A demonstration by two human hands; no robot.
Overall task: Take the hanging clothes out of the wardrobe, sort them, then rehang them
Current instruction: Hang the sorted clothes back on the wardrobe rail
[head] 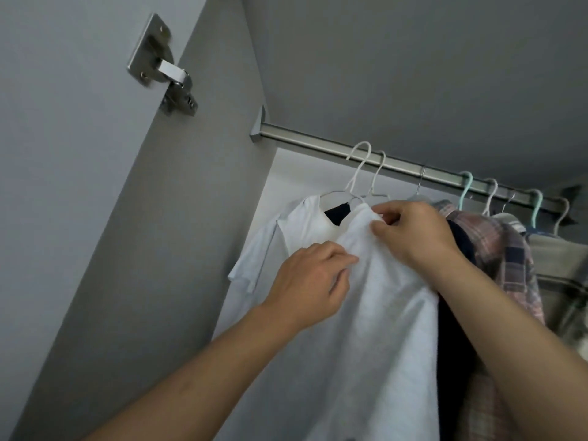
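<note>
Both hands work on a white shirt (378, 313) at the centre of the frame, inside an open grey wardrobe (413, 74). The left hand (310, 278), lower centre, has its fingers (342, 259) curled and pinching the white fabric at the shirt's left edge, below the neckline. The right hand (413, 230), just right of centre and higher, pinches the fabric at the collar or shoulder between thumb and forefinger, with the remaining fingers curled behind.

The white shirt sits on a white hanger (359, 173) whose hook is at the metal rail (397, 165); whether the hook rests fully on the rail cannot be told. A second white hanger hook (378, 173) is just beside it. A second white garment (267, 249) hangs to the left of the held shirt, its short sleeve spread toward the left wall. A dark navy garment (451, 338) shows at the neckline gap and again below the right wrist, touching the white shirt.

Further right along the rail hang a plaid shirt (499, 259) in pink and navy, then a pale grey-green garment (560, 259) at the right edge. Their hangers include two mint-green hooks (466, 189) and several white or metal ones.

A metal door hinge (165, 74) sits at the upper left of the frame.
</note>
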